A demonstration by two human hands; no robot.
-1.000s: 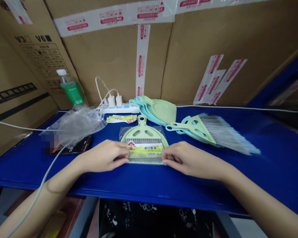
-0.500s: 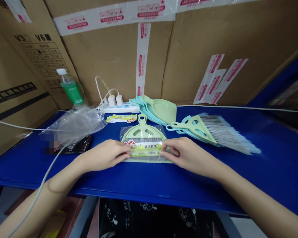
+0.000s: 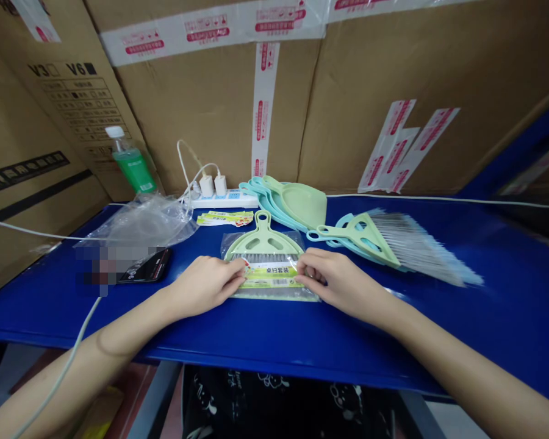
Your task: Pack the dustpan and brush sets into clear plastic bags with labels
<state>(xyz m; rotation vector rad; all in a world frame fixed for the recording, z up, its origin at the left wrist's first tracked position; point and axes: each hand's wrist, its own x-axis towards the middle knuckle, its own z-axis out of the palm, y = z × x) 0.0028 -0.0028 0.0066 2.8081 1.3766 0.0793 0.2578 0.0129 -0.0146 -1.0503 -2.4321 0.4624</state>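
A green dustpan-and-brush set in a clear bag (image 3: 264,244) lies on the blue table (image 3: 274,335) in front of me, with a green and yellow label card (image 3: 269,275) across its lower part. My left hand (image 3: 208,283) pinches the left end of the card, fingers curled. My right hand (image 3: 333,280) pinches the card's right end with bent fingers.
Loose green and blue dustpans (image 3: 293,204) are stacked behind the set, with small brushes (image 3: 393,241) to the right. A pile of clear bags (image 3: 139,225), a phone (image 3: 144,271), spare label cards (image 3: 224,217), a power strip (image 3: 219,198) and a green bottle (image 3: 130,161) sit on the left. Cardboard boxes (image 3: 370,91) wall the back.
Both hands have moved inward and slightly up along the label card. The bag's lower edge now lies flat, with the card pressed over it.
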